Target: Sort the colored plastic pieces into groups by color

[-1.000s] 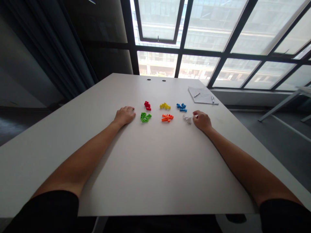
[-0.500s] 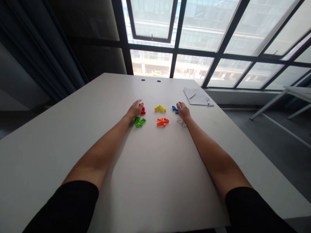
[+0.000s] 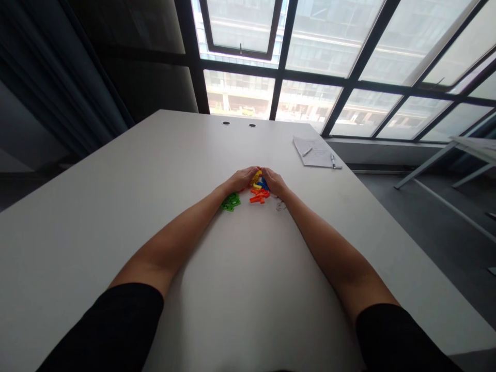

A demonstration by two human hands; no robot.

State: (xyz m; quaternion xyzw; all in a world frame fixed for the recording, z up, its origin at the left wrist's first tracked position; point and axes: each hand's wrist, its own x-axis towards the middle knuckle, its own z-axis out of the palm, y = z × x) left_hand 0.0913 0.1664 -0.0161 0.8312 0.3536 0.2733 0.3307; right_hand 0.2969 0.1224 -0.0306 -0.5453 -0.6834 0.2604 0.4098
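Observation:
My left hand [image 3: 242, 180] and my right hand [image 3: 274, 182] lie on the white table, cupped towards each other with fingertips almost meeting. Between the palms are small yellow plastic pieces [image 3: 256, 179] and blue pieces [image 3: 264, 183]. Just in front of them sit the orange pieces [image 3: 259, 196]. Green pieces [image 3: 231, 202] rest beside my left wrist, partly under it. Near my right wrist are whitish pieces [image 3: 280, 205], partly covered. The red pieces are mostly hidden behind my left hand. Neither hand grips anything; the fingers are stretched out.
Sheets of paper [image 3: 308, 157] lie towards the table's far right edge, with a pen [image 3: 307, 152] and another pen [image 3: 333, 160] on them. Two round cable holes sit by the far edge of the table [image 3: 186, 139]. Windows stand behind; another table [image 3: 465, 147] is at right.
Both hands have moved from the outer sides inward, round the far side of the pieces. The red, yellow and blue piles are pushed together, and the green and whitish pieces have shifted inward.

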